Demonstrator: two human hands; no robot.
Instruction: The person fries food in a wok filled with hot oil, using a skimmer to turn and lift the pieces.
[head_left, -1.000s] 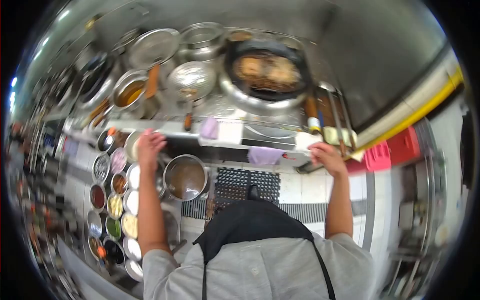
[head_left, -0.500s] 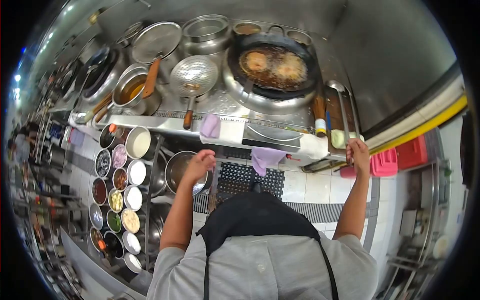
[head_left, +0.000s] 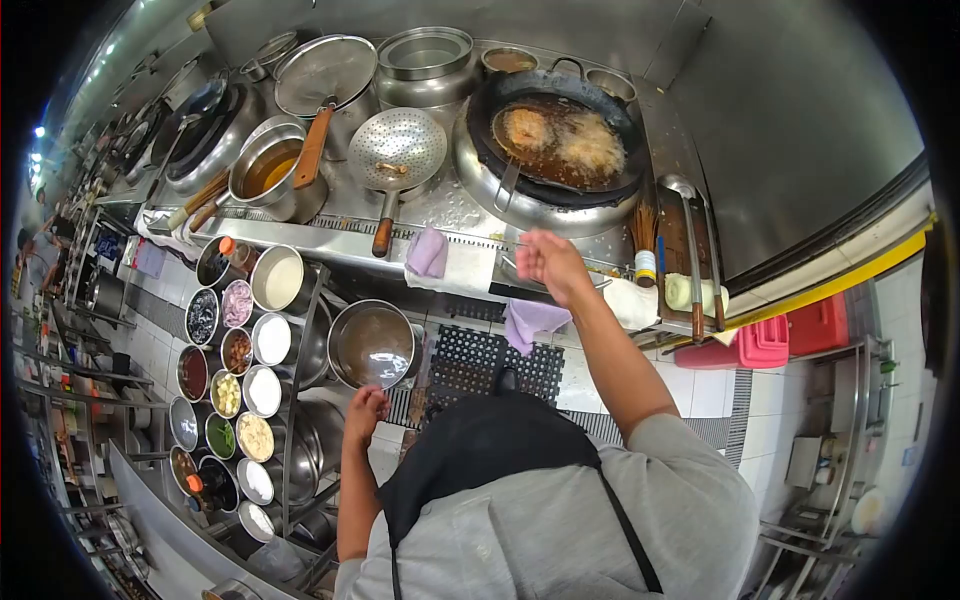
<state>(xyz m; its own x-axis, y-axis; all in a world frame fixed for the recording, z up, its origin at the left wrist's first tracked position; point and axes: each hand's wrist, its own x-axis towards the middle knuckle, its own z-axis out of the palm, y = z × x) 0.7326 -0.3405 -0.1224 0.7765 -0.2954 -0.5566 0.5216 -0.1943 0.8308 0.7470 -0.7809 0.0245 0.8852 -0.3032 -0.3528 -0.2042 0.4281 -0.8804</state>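
Note:
My right hand (head_left: 553,268) is over the front edge of the stove, fingers stretched out and a little blurred, with nothing seen in it. Beyond it, two browned pieces of food (head_left: 590,142) bubble in dark oil inside a black wok (head_left: 620,110). A wire handle (head_left: 508,188) hangs over the wok's near rim. Lower down, my left hand (head_left: 368,408) has its fingers curled in, with nothing visible in them. It is just below a round metal basin (head_left: 340,345) of cloudy liquid.
Left of the wok are a perforated skimmer (head_left: 398,150) and a pot of amber liquid (head_left: 268,178). On the right lie ladles (head_left: 692,250) beside a bristle brush (head_left: 645,245). Several ingredient containers (head_left: 277,278) stand at left; purple cloths (head_left: 428,252) lie along the stove edge.
My right hand has moved left from the ladle handles to the stove's front edge. My left hand has dropped from over the basin to below it. The ladles lie on the right.

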